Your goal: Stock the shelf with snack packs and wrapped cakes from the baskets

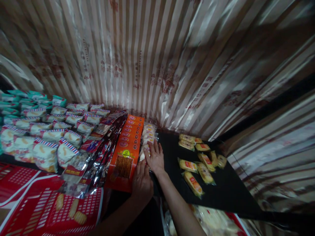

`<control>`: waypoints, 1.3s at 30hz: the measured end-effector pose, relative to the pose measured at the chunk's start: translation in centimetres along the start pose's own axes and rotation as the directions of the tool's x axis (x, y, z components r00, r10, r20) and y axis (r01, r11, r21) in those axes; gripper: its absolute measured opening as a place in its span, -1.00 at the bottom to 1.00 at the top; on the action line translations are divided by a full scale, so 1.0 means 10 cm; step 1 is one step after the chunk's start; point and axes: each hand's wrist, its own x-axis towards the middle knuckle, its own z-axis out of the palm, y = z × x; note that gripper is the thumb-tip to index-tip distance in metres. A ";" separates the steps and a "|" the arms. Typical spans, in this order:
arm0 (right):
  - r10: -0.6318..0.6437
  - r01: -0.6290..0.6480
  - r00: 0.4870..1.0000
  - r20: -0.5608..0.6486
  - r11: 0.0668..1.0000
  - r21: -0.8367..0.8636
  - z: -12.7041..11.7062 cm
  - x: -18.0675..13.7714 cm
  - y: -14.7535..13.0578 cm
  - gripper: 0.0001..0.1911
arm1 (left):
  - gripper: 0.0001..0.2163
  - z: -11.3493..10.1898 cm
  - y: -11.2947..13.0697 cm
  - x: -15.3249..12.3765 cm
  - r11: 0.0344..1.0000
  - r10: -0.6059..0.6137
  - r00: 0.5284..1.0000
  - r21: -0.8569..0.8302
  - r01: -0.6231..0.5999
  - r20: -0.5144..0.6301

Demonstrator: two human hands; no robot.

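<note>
A row of small white wrapped snacks [149, 131] stretches away from me on a black table [169, 147]. My right hand [155, 159] lies over the row's right side, fingers stretched out and touching the wrappers. At the near end, my left hand [142, 182] rests against the row with its fingers extended; its thumb is hidden. Just left of both hands, several orange snack packets [126, 141] overlap in a line, the front one showing brown sticks through a window. The left hand touches or nearly touches the front packet's edge.
Dark red and silver packets [98, 157], white striped packets [45, 154] and green packets [36, 95] fill the left side. Yellow wrapped cakes [193, 183] lie scattered at right. Red baskets [41, 209] stand below the front edge. A striped plastic sheet [137, 59] hangs behind.
</note>
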 end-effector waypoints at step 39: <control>-0.005 0.007 1.000 0.007 0.944 -0.330 -0.73 -0.82 1.01 -0.57 | -0.57 0.09 0.10 -0.17 0.987 0.146 0.975 0.091 -0.131 -0.170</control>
